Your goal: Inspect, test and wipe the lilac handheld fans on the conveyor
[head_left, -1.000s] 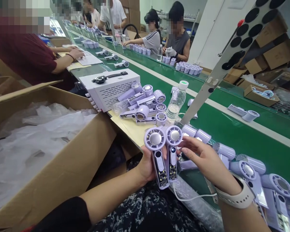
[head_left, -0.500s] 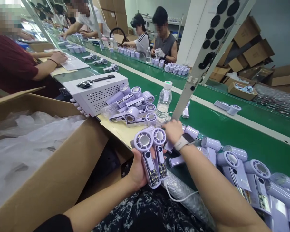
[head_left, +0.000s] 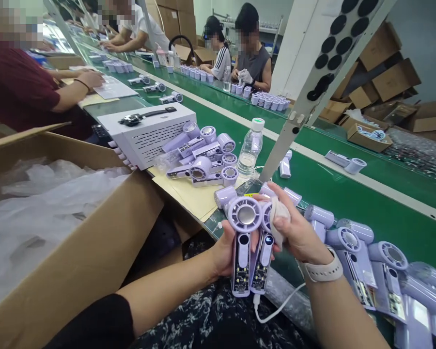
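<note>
My left hand [head_left: 222, 251] is wrapped round two lavender handheld fans held side by side, heads up, above my lap. The left fan [head_left: 244, 242] has a dark round display and a bare circuit board low on its handle. On the right fan [head_left: 264, 252] the round display is lit with digits, and a white cable [head_left: 276, 317] runs from its bottom end. My right hand [head_left: 303, 235] pinches a crumpled white cloth [head_left: 280, 218] against the right fan's head, covering part of it.
A pile of fans [head_left: 203, 155] lies on yellowish paper beside a white metal box [head_left: 145, 131]. A water bottle [head_left: 249, 155] stands by a slanted metal post [head_left: 294, 126]. More fans [head_left: 363, 261] crowd the right. An open carton [head_left: 94, 252] with plastic bags is at left. Co-workers sit along the green belt.
My right hand has come back from beside the post with a white cloth and now presses it on the right fan. That fan's display has lit with digits. Both fans shifted right.
</note>
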`<state>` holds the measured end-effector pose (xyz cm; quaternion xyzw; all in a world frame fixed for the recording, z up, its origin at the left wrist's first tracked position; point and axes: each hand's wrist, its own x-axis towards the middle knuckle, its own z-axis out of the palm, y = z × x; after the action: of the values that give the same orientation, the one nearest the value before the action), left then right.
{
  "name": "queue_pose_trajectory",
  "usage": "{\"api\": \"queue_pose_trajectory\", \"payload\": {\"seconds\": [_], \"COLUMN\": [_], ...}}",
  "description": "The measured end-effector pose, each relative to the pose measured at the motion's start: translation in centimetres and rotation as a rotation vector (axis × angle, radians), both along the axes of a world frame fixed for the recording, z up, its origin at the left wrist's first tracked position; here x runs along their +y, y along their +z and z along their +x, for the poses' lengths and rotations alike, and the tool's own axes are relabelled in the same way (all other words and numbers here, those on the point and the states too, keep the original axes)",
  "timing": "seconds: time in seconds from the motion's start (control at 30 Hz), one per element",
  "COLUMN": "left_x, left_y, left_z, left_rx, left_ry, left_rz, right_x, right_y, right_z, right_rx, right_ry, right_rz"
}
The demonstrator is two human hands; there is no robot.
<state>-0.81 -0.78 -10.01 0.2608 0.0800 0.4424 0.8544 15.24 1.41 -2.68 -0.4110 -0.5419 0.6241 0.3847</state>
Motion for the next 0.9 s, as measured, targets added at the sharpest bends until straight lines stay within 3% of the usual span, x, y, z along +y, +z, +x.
{"api": "queue_pose_trajectory", "payload": {"seconds": [0.07,0.13,0.27,0.4,0.5,0.53,0.57,0.63,0.7,0.9], "left_x": [0.0,0.1,0.4,0.9,1.4,1.6,1.8,2.3,2.7,2.6], "left_y": [-0.3,-0.6,0.0,1.9,3.2,3.4,3.6,3.7,3.6,4.0], "left_z": [0.2,0.3,0.0,-0.8,-1.5,-1.5,-1.5,-0.9,0.2,3.3], "left_rx": [0.024,0.024,0.011,0.01,0.053,0.064,0.069,0.074,0.082,0.105], "left_ry": [-0.002,0.028,0.08,0.267,0.433,0.471,0.5,0.522,0.516,0.437], "left_rz": [0.02,0.026,0.006,-0.013,0.044,0.065,0.086,0.124,0.151,0.118], "right_x": [-0.3,-0.2,2.1,4.5,2.7,1.3,-0.2,-3.1,-5.0,-6.4], "right_y": [-0.6,-0.7,-0.1,1.0,1.1,0.8,0.3,-1.0,-2.3,-3.5], "right_z": [-0.3,-0.7,-1.3,-0.3,0.7,0.8,0.8,0.5,0.1,1.2], "right_rx": [0.008,-0.071,-0.366,-0.729,-0.838,-0.849,-0.824,-0.702,-0.532,-0.222], "right_ry": [0.019,-0.02,-0.161,-0.392,-0.624,-0.635,-0.562,-0.268,-0.122,-0.247], "right_rz": [-0.074,-0.03,0.215,0.481,0.628,0.642,0.607,0.408,0.231,0.127]}}
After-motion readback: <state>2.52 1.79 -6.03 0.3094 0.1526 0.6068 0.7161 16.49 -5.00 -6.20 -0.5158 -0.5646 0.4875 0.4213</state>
